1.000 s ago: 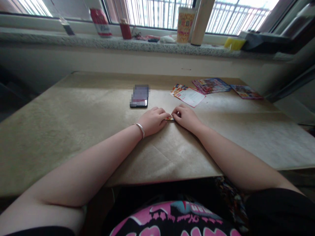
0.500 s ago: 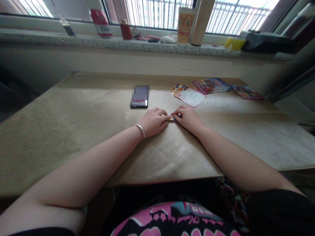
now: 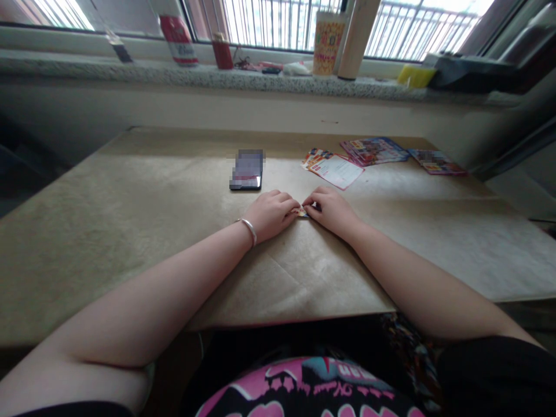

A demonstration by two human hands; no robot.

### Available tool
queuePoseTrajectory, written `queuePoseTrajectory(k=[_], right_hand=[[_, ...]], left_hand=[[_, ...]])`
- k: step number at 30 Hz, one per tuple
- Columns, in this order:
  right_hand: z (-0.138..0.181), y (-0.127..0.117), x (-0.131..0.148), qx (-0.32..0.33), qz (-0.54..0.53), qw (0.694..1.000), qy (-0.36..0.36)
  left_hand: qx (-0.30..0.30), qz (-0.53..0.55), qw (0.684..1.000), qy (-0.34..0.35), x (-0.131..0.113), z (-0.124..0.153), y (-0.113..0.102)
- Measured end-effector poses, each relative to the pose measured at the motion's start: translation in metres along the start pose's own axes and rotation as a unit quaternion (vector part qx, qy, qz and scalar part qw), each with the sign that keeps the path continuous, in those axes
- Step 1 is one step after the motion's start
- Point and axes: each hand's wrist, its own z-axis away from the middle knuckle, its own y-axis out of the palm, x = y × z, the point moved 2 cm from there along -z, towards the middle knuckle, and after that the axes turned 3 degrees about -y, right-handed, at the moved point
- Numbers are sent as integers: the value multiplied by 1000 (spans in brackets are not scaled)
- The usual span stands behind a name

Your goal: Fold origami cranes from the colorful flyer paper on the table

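My left hand (image 3: 271, 214) and my right hand (image 3: 330, 209) rest side by side on the brown paper-covered table (image 3: 130, 220), fingertips meeting. Between them they pinch a small colourful piece of paper (image 3: 301, 213), pressed flat on the table; only a sliver of it shows. A silver bracelet (image 3: 249, 227) circles my left wrist. Both forearms lie on the table.
A dark phone (image 3: 247, 169) lies just beyond my left hand. Colourful printed sheets (image 3: 334, 169), a leaflet stack (image 3: 373, 150) and another leaflet (image 3: 436, 162) lie at the far right. The windowsill holds a paper cup (image 3: 326, 43), a wooden cylinder (image 3: 354, 37), a red pack (image 3: 178, 39) and a yellow sponge (image 3: 412, 75).
My fingertips have closed in slightly on the small paper, so less of it shows. Arms and the other objects stay in place.
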Motion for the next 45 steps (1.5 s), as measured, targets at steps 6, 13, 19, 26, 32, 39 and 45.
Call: queuePoseTrajectory(k=[6, 13, 19, 26, 32, 39, 45], right_hand=[[2, -2, 1, -4, 16, 1000, -20], [5, -7, 8, 9, 19, 999, -50], [7, -6, 16, 25, 16, 999, -40], [7, -8, 14, 35, 11, 999, -38], [7, -10, 12, 44, 31, 998, -45], [5, -13, 14, 49, 22, 998, -34], [8, -15, 4, 63, 32, 997, -31]], left_hand=[[-3, 35, 999, -32, 5, 0, 4], [-14, 59, 998, -17, 8, 1, 5], [-10, 12, 1000, 26, 5, 0, 1], [25, -28, 999, 27, 1, -1, -3], [54, -50, 997, 15, -3, -3, -5], [48, -51, 997, -15, -4, -3, -5], [55, -48, 997, -15, -1, 0, -9]])
